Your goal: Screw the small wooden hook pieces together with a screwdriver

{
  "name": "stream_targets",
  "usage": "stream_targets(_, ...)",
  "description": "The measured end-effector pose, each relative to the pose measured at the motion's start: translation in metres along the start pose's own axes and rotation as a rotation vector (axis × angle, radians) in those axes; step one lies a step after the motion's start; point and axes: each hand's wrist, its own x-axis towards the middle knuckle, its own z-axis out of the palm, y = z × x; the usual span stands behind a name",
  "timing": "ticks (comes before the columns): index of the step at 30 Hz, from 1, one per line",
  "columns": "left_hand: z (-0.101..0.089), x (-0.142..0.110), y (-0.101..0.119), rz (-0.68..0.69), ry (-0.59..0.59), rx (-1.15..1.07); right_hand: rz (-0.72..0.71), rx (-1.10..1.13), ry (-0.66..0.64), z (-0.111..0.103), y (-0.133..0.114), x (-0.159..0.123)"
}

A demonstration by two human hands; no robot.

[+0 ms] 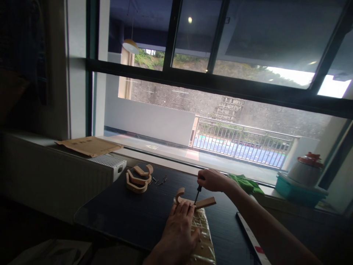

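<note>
My right hand [211, 180] is closed round the handle of a small screwdriver [196, 194], whose tip stands down on a curved wooden hook piece [193, 201]. My left hand [179, 228] lies flat with fingers stretched out, pressing on that wooden piece and on a clear plastic bag [202, 239] under it. All this rests on a dark table [132, 213].
Further curved wooden pieces [138, 178] are stacked at the table's far left, with loose screws [161, 180] beside them. Cardboard [89, 145] lies on a white radiator [106, 162]. A green cloth [245, 183] and a teal container [299, 189] sit on the sill. A ruler [252, 239] lies right.
</note>
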Motion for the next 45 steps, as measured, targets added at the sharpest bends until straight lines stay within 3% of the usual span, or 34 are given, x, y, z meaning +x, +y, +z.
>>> stream_targets(7, 0.0, -0.001, 0.0, 0.009, 0.004, 0.001, 0.089, -0.036, 0.024, 0.003, 0.001, 0.0)
stream_targets(15, 0.001, 0.0, -0.001, 0.017, 0.015, 0.003, 0.012, -0.011, -0.012, -0.002, -0.001, -0.002)
stream_targets(24, 0.0, -0.001, 0.0, 0.025, 0.008, 0.005, 0.105, -0.052, 0.01, 0.003, -0.003, 0.005)
stream_targets(33, 0.0, 0.001, -0.001, 0.024, 0.014, 0.007, 0.042, -0.005, 0.029, -0.002, -0.006, 0.005)
stream_targets(45, 0.0, 0.001, 0.0, 0.036, 0.039, 0.027, 0.101, -0.066, 0.052, -0.001, -0.007, 0.004)
